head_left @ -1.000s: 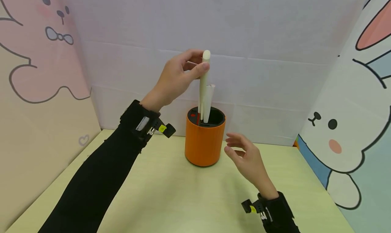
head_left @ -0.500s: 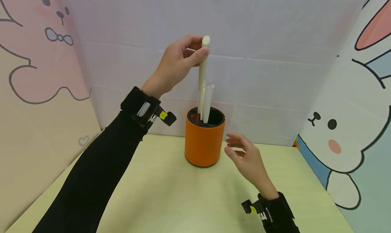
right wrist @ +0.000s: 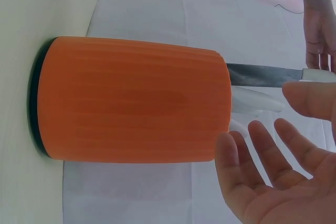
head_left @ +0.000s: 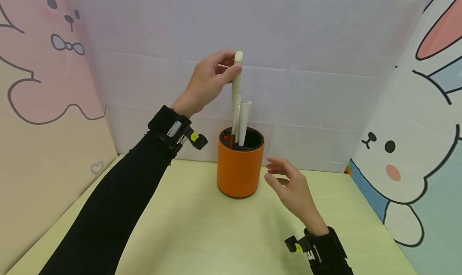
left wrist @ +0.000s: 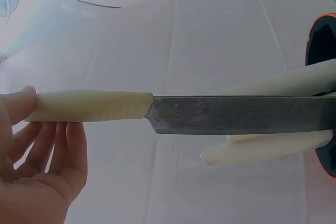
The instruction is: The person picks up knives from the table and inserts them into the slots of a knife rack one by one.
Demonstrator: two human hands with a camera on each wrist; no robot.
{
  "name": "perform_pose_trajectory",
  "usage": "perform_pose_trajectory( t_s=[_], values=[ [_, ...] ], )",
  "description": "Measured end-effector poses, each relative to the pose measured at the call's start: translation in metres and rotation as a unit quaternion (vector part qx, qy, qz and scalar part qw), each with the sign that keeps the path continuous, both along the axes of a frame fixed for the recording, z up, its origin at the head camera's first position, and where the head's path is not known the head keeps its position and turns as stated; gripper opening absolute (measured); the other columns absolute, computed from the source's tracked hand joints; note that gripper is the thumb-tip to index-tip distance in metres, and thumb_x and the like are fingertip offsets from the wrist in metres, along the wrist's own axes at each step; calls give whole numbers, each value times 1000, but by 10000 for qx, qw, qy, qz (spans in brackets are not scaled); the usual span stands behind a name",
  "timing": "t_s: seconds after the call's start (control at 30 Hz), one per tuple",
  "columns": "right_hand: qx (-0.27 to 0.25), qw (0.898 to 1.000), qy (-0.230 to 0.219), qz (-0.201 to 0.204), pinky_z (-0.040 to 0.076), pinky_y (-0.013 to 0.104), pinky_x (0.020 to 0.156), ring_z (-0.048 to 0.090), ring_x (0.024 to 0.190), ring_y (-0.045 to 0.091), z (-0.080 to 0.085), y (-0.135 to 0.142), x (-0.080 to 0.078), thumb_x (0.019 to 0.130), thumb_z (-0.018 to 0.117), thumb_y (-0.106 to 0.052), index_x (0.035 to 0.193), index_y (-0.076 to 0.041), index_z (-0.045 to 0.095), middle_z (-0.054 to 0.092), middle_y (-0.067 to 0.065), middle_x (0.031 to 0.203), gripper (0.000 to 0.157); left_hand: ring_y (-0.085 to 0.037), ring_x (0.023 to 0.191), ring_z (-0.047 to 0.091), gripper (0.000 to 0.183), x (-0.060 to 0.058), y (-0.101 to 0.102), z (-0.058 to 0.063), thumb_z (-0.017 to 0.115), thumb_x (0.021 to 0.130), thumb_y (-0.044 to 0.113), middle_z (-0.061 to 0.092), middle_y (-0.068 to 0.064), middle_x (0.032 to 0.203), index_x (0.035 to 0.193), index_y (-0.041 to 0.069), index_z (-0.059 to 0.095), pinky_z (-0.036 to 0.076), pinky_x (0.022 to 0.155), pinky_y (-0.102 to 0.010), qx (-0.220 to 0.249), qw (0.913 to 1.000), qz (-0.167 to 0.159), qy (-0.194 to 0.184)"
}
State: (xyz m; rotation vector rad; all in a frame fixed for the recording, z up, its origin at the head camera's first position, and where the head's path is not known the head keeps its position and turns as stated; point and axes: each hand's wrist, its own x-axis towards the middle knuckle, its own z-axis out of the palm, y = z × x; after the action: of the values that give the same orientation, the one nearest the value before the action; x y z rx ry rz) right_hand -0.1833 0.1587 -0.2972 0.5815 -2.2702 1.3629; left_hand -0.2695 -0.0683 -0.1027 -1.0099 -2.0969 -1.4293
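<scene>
The left hand (head_left: 207, 80) pinches the end of a knife's pale cream handle between thumb and fingers. In the left wrist view, the knife's (left wrist: 236, 115) broad grey blade is bared for a good length, and its lower part runs into the block. That orange round knife block (head_left: 240, 172) with a black top stands upright on the table. More pale handles (head_left: 244, 122) stick up from the block beside the blade. To the block's right is the right hand (head_left: 292, 189), its fingers loosely bent and holding nothing; in the right wrist view it overlaps the block's top edge.
A pale yellow-green table (head_left: 202, 235) lies under the block. Behind it hangs a creased white backdrop (head_left: 325, 106). Side panels with cartoon animals (head_left: 393, 191) flank the table left and right. Both wrists carry black camera bands (head_left: 169, 126).
The left hand rose with the knife, baring more blade, then came down a little between half a second ago and now. The right hand has kept its place. The view shifted slightly.
</scene>
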Motion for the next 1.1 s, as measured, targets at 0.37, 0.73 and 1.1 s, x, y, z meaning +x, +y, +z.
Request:
perform_pose_trajectory(
  t_s=[0.37,0.73,1.1],
  values=[
    [19,10000,-28,10,52,26,82,60,101,25,1,0,0,90,65,-3,127,-7,55,62,8,111,38,-13,97,58,35,-43,-1,-30,61,96,24,58,-2,109,128,12,55,51,86,-28,-273,9996,75,-31],
    [-50,9999,108,103,53,28,82,59,101,13,-27,11,-25,92,67,-15,127,-20,55,62,-3,112,38,-11,96,58,35,-59,-4,-56,60,96,28,58,1,107,127,14,56,52,82,-30,-449,9989,112,-6],
    [-30,10000,49,81,53,30,83,58,101,10,-29,11,-26,92,66,-17,127,-23,55,62,-5,112,37,-20,101,57,34,-29,0,-59,55,99,15,58,-9,114,132,6,51,52,81,-28,-643,9974,277,-170]
  ],
)
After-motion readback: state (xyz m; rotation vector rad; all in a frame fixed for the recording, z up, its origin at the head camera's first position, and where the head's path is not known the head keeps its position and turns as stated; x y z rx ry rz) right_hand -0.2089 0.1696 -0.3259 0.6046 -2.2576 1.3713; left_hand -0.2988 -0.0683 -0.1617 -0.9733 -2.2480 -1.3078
